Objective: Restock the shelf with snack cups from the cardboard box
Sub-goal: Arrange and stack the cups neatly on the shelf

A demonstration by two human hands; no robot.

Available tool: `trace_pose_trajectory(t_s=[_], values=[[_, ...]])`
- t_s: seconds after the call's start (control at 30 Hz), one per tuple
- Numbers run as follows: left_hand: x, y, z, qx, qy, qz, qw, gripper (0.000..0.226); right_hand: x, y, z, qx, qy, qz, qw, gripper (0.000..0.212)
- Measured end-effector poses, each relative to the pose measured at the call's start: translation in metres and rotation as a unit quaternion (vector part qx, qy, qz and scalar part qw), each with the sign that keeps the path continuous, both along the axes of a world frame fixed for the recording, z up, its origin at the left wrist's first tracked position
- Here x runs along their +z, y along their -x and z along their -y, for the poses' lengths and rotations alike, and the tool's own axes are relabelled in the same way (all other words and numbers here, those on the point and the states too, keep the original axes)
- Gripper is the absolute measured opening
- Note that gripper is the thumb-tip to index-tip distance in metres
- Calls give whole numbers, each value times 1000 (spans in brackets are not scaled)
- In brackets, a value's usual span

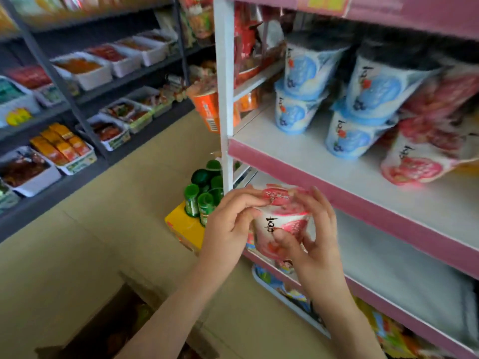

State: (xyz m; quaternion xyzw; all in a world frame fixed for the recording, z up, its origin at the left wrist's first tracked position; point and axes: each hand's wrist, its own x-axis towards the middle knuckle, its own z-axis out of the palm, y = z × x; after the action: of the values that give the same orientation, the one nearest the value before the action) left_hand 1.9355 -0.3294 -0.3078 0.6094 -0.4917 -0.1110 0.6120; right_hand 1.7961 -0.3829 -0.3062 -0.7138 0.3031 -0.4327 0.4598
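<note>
The left hand (228, 226) and the right hand (320, 247) grip one pink snack cup (283, 221) with curled fingers, before the shelf (298, 151). Four blue cups (348, 137) stand there in two stacks.

A dark rack (54, 73) on the left carries white trays (93, 77) of packaged snacks. Green-capped bottles (204, 200) stand on a yellow box (184, 226) on the tan floor (116, 216).
</note>
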Motion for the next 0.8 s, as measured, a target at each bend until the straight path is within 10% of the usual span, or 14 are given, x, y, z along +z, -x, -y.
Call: trace_pose_trajectory(t_s=[0.8], values=[[84,112,103,-123,237,53,962,26,57,98,71,-261,282,91,919,72]])
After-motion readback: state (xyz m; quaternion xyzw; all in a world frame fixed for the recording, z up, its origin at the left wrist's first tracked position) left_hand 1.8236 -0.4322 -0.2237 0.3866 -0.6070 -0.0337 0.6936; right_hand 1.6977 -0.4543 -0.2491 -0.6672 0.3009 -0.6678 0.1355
